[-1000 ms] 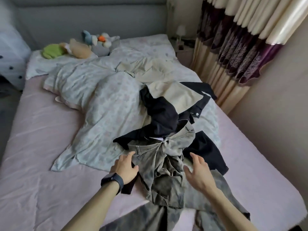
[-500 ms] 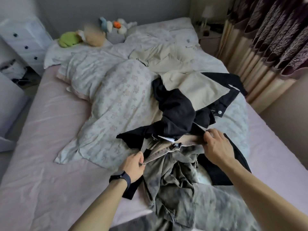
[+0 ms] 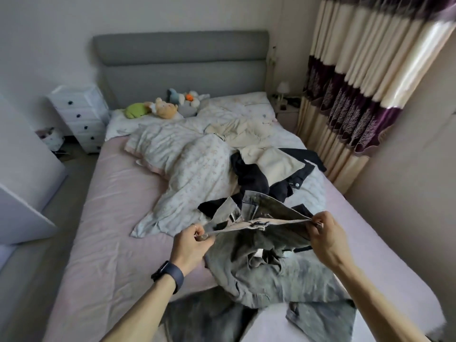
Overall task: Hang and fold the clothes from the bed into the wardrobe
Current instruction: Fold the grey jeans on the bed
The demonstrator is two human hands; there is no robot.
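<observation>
A pair of washed grey jeans is lifted off the pink bed by its waistband. My left hand pinches the waistband's left end, and my right hand pinches its right end, so the band is stretched between them. The legs trail down over the bed's near edge. Behind the jeans lies a heap of clothes: a black garment and a cream one. The wardrobe is out of view.
A floral duvet is bunched across the bed's middle, with plush toys at the grey headboard. A white drawer unit stands at the left, and a white panel is nearer. Curtains hang on the right.
Both hands took the jeans' waistband by its ends and raised it off the bed, pulling it taut. The camera tipped up, showing the headboard and the wall.
</observation>
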